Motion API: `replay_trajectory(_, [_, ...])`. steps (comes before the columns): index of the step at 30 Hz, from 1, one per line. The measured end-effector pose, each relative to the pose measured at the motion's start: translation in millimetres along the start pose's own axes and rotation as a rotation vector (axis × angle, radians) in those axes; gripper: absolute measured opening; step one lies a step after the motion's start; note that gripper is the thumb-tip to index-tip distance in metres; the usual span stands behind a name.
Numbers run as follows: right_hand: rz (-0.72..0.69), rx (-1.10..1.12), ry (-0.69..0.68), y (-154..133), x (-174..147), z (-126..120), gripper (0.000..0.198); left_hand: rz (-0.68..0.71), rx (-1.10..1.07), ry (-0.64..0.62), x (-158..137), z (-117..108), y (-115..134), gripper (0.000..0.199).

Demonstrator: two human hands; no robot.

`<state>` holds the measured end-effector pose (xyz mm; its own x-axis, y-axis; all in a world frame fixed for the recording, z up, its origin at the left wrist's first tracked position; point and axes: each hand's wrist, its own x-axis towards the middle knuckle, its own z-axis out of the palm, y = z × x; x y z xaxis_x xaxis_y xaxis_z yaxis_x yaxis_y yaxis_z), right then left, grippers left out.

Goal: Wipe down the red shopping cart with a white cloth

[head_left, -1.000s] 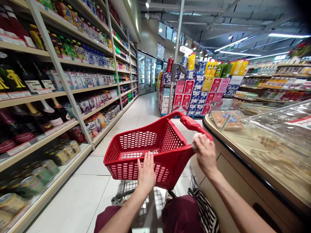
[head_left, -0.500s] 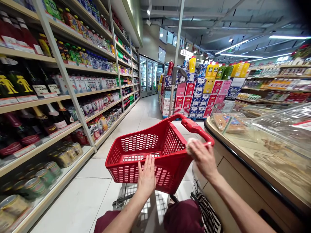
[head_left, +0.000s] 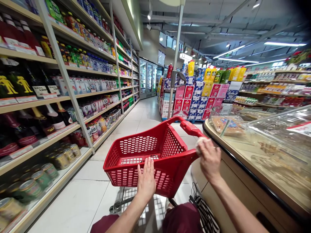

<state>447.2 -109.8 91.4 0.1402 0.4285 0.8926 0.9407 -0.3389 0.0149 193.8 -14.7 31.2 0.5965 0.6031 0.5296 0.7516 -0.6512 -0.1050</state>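
Red cart (head_left: 178, 176), on tiled floor (head_left: 91, 186) beside the display case (head_left: 243, 189) | advice: press the white wad (head_left: 200, 145) snugly round the handle (head_left: 190, 128), basket braced | glossy, walls hole-patterned | right hand (head_left: 210, 158) clamped on wad | left hand (head_left: 146, 181) flat against near side, gripping nothing

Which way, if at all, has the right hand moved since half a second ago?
Yes. The right hand has shifted rightward in view, judged against the display counter.
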Motion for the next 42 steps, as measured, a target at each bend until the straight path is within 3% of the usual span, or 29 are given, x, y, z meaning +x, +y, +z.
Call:
replay_trajectory(3, [-0.229,0.094,-0.125,-11,-3,2,0.040,-0.005,-0.004,-0.010,0,0,-1,0.061])
replay_trajectory(4, [-0.243,0.097,-0.137,-11,-3,2,0.040,0.003,-0.005,-0.016,0,0,-1,0.062])
replay_trajectory(9, [0.022,0.006,-0.011,-9,0,5,0.041,0.001,-0.007,-0.037,0,-1,1,0.065])
replay_trajectory(14, [-0.262,0.145,-0.157,-21,-6,3,0.041,0.009,-0.023,-0.044,-1,-2,-3,0.065])
replay_trajectory(19, [0.003,0.009,0.038,-6,0,6,0.038,0.012,-0.043,-0.042,-2,-2,-5,0.065])
replay_trajectory(25, [-0.278,0.165,-0.166,-55,-9,11,0.044,-0.001,-0.031,-0.065,1,-4,-8,0.065])
replay_trajectory(30, [-0.098,0.058,-0.042,-15,-7,14,0.037,-0.136,-0.018,-0.120,-11,-8,-51,0.061])
replay_trajectory(34, [-0.089,0.046,-0.060,8,2,29,0.035,-0.187,-0.019,-0.149,-14,-8,-71,0.059])
replay_trajectory(37, [-0.069,0.041,-0.116,-13,8,45,0.035,-0.250,-0.033,-0.173,-6,-5,-61,0.061])
replay_trajectory(42, [-0.198,0.223,-0.214,-101,-8,71,0.044,-0.208,-0.051,-0.202,2,-4,-38,0.062])
